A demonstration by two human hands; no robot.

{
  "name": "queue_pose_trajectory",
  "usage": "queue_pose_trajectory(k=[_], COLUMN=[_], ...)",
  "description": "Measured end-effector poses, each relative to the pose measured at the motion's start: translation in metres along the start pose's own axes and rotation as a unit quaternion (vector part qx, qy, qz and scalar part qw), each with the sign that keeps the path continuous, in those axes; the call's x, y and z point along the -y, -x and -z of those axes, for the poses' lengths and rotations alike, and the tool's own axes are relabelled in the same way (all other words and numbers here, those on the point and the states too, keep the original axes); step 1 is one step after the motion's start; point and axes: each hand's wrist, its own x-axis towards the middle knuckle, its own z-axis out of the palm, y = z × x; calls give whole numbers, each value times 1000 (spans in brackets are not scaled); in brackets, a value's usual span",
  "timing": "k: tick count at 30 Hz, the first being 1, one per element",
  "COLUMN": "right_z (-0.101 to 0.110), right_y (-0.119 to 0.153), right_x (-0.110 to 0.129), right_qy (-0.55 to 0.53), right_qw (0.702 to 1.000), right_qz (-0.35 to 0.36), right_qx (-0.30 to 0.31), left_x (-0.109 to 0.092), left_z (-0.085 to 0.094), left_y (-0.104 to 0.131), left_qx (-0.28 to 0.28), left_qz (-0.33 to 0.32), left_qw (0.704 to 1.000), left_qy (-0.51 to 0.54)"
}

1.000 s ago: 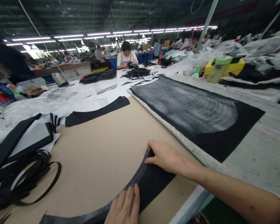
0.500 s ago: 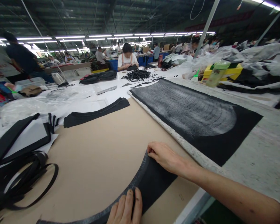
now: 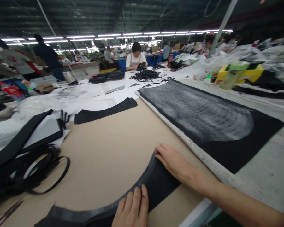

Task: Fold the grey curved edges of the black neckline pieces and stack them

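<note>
A curved black fabric piece (image 3: 162, 181) lies on the tan board (image 3: 113, 151), with a greyish band along its inner curve. My right hand (image 3: 175, 160) pinches the far end of that curved edge between thumb and fingers. Nearer to me, my left hand (image 3: 133, 206) rests on the piece with its fingers stretched out flat along the band. The left palm is partly cut off by the bottom of the view.
Right of the board, a black sheet with whitish smears (image 3: 203, 116) lies on a pale slab. Coiled black strips (image 3: 44, 170) and scissors (image 3: 8, 212) are at left. Stacked curved black pieces (image 3: 106, 110) lie at the board's far edge. A co-worker (image 3: 136, 58) sits beyond.
The camera view has turned a little left, so the scene sits farther right, and more of the fabric's near end and the scissors show. Both hands keep nearly the same places on the piece.
</note>
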Motion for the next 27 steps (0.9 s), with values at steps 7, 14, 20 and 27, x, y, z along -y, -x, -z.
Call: queue_pose_trajectory(k=[7, 14, 20, 27], right_z=[-8, -23, -47, -57], right_y=[3, 33, 39, 43], right_x=[-1, 78, 100, 98], right_qy=[-6, -205, -85, -13], right_qw=[994, 936, 940, 932], right_qz=[68, 272, 321, 356], right_qx=[-90, 90, 79, 70], left_x=[-10, 2, 73, 84], left_z=[17, 45, 75, 80], left_y=[-11, 14, 49, 45], left_qx=[1, -33, 55, 158], left_qz=[77, 193, 309, 372], left_qw=[996, 963, 943, 898], left_qy=[45, 183, 110, 176])
